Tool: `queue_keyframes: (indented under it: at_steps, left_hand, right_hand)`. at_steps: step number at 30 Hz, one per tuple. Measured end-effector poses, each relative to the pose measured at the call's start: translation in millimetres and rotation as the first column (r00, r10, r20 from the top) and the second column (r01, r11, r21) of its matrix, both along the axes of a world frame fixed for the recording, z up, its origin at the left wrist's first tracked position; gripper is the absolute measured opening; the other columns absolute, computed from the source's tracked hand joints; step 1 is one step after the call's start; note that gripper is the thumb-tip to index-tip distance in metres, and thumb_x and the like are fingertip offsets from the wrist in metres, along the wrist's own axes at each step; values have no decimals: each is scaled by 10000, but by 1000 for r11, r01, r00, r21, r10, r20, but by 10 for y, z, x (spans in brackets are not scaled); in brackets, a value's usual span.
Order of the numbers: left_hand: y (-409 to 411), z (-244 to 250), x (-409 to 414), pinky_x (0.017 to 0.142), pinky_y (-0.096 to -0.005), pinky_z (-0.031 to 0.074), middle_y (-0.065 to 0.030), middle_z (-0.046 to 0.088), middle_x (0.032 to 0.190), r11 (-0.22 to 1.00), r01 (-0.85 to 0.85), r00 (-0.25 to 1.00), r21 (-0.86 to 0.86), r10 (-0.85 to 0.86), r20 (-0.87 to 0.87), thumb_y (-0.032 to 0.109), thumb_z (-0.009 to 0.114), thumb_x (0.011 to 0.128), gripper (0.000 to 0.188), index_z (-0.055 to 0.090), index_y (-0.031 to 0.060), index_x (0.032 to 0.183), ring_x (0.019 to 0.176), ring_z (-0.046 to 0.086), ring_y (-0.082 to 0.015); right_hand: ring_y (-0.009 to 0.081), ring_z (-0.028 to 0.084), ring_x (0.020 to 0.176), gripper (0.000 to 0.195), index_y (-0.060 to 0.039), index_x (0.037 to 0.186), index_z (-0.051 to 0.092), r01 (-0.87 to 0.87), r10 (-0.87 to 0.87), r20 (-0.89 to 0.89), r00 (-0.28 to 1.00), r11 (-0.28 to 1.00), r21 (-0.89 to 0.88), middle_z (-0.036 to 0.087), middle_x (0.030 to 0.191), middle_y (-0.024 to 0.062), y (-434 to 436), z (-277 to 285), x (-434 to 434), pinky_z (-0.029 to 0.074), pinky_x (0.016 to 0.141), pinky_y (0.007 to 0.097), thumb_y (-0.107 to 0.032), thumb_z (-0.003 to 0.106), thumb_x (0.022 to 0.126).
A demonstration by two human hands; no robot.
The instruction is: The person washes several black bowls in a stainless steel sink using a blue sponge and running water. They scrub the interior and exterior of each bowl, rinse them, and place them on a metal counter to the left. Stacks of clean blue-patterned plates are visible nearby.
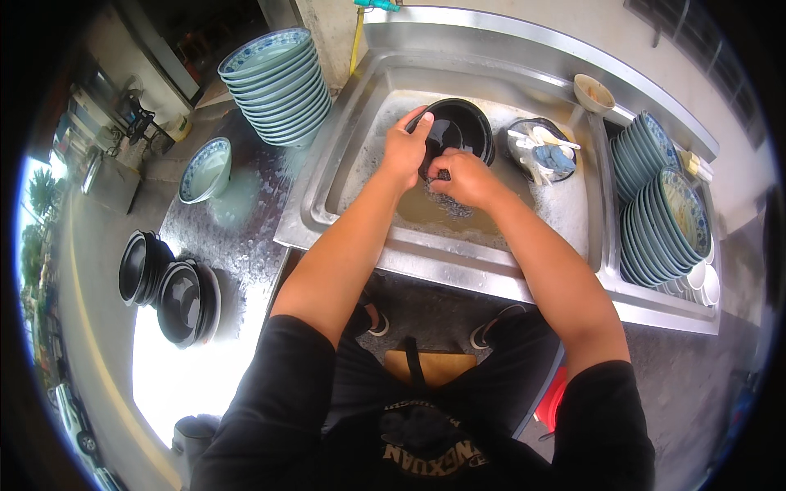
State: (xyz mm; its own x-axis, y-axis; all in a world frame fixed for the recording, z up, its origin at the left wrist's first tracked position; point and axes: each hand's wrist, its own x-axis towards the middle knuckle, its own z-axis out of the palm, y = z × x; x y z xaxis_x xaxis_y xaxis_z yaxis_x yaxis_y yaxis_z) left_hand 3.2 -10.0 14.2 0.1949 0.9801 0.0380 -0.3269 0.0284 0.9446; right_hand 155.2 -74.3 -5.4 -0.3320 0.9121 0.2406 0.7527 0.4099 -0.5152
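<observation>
Over the murky, sudsy water of a stainless steel sink, my left hand grips the left rim of a black bowl, thumb on the near side. The bowl is tilted and wet inside. My right hand is at the bowl's lower edge, its fingers curled around a dark metal scouring pad. Right of it, a dark bowl stands in the sink, holding white spoons and a blue-grey cloth or sponge.
Tall stacks of patterned bowls stand left and right of the sink. A small beige bowl sits on the back ledge. The left table holds a single patterned bowl and stacked black bowls. A red bucket is below.
</observation>
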Motion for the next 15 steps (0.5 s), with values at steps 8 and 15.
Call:
queue_keyframes:
  at_steps: [8,15]
  left_hand:
    - [25,9,7,918,-318,544,-115,722,1181,992,-70,997,102,67,28,201,687,1053,409,638,12,1412,1021,658,-170]
    - [54,-54,-2,960,-331,529,-148,722,1215,989,-69,994,127,79,-75,214,685,1049,399,657,18,1395,1076,653,-182]
  right_hand:
    - [330,682,1080,179,-175,1003,801,250,-251,352,902,967,47,664,1134,119,53,50,295,565,948,438,-141,788,828]
    - [362,675,1083,274,-100,1093,791,-17,3,-248,969,998,-55,680,1136,155,136,-52,-80,544,969,431,-104,803,819]
